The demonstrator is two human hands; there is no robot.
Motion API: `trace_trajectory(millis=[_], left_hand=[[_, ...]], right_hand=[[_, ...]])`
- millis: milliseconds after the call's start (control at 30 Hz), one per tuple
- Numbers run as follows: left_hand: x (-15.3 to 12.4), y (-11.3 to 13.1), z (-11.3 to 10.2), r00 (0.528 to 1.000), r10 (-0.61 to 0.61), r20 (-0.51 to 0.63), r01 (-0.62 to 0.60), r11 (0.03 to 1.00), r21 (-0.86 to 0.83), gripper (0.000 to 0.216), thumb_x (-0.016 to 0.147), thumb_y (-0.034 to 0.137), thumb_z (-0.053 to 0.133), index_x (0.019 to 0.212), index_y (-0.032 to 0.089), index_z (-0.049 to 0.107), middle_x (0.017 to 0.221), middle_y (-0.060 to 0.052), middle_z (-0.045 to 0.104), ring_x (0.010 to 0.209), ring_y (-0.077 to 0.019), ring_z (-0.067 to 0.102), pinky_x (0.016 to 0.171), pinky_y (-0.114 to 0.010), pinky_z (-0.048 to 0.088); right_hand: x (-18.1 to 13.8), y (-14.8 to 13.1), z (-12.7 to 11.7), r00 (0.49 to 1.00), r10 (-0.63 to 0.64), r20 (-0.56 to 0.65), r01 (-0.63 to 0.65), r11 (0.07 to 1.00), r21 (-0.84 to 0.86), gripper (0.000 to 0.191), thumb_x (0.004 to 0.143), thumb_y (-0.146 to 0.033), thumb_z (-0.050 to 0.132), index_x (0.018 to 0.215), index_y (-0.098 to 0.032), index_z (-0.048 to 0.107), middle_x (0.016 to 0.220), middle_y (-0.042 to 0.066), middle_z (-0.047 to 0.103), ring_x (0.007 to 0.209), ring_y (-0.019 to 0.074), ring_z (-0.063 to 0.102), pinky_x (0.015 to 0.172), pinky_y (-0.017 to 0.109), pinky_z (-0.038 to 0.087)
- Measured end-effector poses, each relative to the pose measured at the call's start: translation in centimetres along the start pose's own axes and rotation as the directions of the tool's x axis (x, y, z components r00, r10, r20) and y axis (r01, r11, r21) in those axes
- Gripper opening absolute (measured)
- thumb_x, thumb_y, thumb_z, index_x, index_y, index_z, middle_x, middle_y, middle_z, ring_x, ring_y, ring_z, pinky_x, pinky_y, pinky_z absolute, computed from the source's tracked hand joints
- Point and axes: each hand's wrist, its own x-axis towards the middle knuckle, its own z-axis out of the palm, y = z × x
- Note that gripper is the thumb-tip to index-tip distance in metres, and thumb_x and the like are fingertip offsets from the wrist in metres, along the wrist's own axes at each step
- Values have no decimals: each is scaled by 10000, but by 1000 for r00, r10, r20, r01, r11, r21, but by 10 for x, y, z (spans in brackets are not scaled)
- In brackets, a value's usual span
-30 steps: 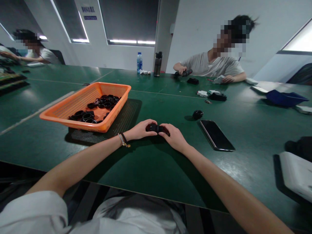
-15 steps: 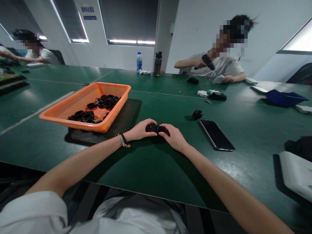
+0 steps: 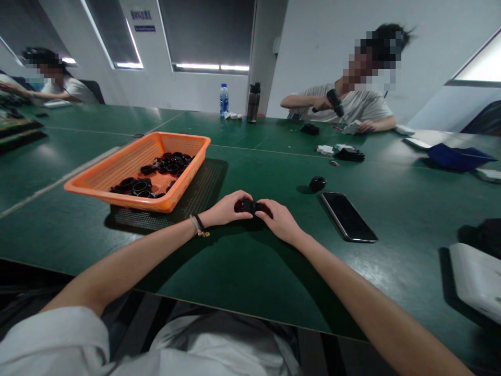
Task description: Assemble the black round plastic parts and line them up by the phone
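Between my hands, just over the green table [image 3: 219, 266], is a small black plastic part [image 3: 247, 206]. My left hand [image 3: 227, 208] grips its left side, thumb below and fingers above. On the other side my right hand [image 3: 282, 220] pinches the right end, and the fingers partly cover it. Whether this is one piece or two joined pieces I cannot tell. An orange plastic basket [image 3: 188, 184] stands to the left, with several black ring-shaped parts [image 3: 172, 163] inside. To the right of my hands lies another small black part [image 3: 317, 183].
A smartphone [image 3: 348, 216] lies right of my hands, and a white box-like object [image 3: 475, 277] sits at the right edge. Across the table a person holds a power driver [image 3: 335, 102]. A water bottle [image 3: 224, 100], a dark flask [image 3: 253, 103] and a blue tray [image 3: 460, 157] stand farther back.
My hands keep almost the same place and grip on the black part. Across the table, the person's driver has tipped more steeply downward.
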Motion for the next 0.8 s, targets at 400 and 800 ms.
trace_trajectory(millis=[400,800], left_hand=[[0,-2,0,1000,-2,-2,1,999,-55,348,704,317,648,981,150,521,887,-36,570,798,-155,534,717,-272,426],[1,-4,1,1000,3,0,-3,996,-90,340,698,298,654,972,146,524,856,-27,569,771,-145,531,704,-264,422]], right_hand=[[-3,4,-1,996,-84,-41,85,995,44,284,776,-200,558,1058,-181,525,963,72,603,857,191,560,777,364,459],[-1,6,1,997,-74,-32,75,997,18,247,779,-173,553,1026,-172,539,929,73,605,849,191,562,782,368,464]])
